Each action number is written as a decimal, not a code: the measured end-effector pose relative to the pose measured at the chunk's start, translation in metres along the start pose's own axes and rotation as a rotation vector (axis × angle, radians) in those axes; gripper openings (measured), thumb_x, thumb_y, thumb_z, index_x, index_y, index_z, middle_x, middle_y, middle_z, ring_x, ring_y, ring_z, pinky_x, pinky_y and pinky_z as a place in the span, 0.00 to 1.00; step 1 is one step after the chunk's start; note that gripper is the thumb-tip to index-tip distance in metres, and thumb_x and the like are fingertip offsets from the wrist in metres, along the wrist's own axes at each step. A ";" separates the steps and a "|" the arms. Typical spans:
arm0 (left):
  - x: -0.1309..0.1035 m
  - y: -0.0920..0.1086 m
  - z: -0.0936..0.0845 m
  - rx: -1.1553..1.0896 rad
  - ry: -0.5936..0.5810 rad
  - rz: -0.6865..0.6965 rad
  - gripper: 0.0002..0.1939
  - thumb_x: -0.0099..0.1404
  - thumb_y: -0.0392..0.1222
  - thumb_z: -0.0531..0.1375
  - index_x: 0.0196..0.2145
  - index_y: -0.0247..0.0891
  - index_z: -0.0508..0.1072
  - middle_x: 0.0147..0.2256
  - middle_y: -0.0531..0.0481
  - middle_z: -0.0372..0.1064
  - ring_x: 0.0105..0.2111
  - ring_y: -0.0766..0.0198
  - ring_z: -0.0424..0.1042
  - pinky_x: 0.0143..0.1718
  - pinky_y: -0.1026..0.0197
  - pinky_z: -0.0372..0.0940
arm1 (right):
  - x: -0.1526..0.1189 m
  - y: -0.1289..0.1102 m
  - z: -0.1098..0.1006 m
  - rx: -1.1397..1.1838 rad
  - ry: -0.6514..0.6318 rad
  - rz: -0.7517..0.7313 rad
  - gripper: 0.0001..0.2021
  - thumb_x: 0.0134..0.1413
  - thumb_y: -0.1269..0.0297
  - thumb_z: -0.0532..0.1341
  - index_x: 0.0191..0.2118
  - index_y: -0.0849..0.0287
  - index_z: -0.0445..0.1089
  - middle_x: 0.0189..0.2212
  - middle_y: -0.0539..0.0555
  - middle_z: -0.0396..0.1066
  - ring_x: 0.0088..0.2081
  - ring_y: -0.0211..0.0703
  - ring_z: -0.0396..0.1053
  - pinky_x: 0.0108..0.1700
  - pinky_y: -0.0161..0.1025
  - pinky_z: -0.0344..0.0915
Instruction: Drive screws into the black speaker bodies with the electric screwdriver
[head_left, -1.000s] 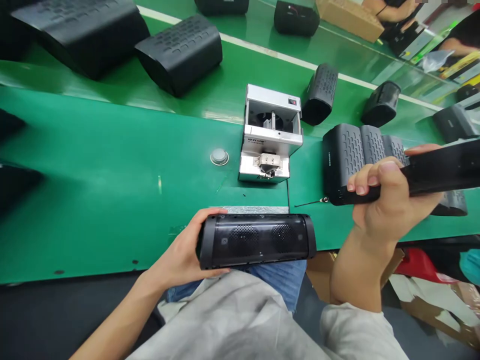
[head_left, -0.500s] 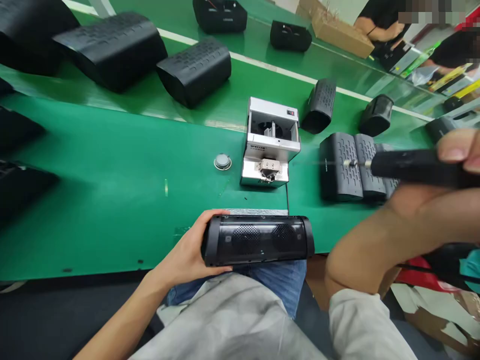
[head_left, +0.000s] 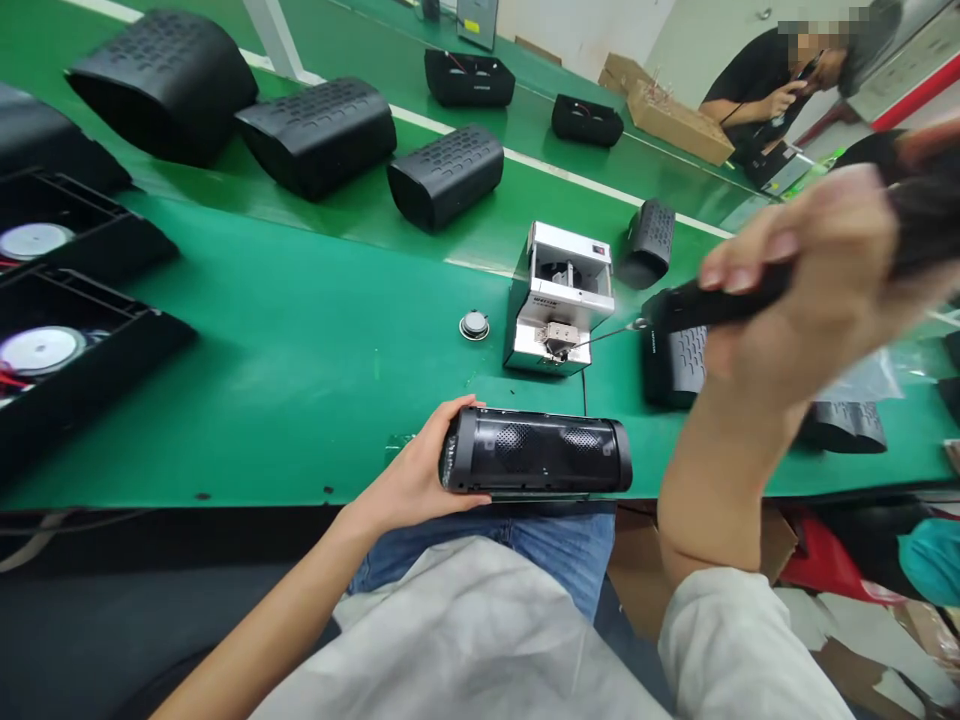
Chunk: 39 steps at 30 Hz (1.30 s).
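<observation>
Light grey top (head_left: 465,650) and blue jeans (head_left: 574,560), seen from the wearer's own viewpoint

The top is loose cloth, off-white to pale grey, with soft folds and shadowed creases across the front. Its right sleeve (head_left: 739,640) is wide and wrinkled, ending near the elbow. The jeans are mid-blue, creased denim. Left hand (head_left: 416,465) and right hand (head_left: 810,270) are bare, the right blurred.
</observation>
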<state>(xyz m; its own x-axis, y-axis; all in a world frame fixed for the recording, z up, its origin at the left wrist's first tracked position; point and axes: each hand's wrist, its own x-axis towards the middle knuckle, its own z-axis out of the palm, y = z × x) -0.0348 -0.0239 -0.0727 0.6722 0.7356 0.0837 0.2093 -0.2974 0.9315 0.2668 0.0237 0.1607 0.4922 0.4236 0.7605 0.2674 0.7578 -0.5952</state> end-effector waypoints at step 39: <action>0.002 0.006 -0.004 0.081 -0.018 -0.013 0.56 0.66 0.58 0.79 0.80 0.46 0.56 0.78 0.32 0.63 0.78 0.33 0.68 0.79 0.32 0.66 | -0.005 -0.042 -0.062 -0.142 -0.064 0.149 0.15 0.50 0.72 0.70 0.43 0.48 0.84 0.21 0.41 0.61 0.19 0.35 0.59 0.20 0.36 0.60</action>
<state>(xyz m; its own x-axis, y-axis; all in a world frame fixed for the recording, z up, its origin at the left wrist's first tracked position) -0.0346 -0.0218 -0.0658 0.6816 0.7289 0.0642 0.2749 -0.3364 0.9007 0.3043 -0.0413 0.1656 0.4829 0.5597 0.6734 0.3117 0.6088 -0.7295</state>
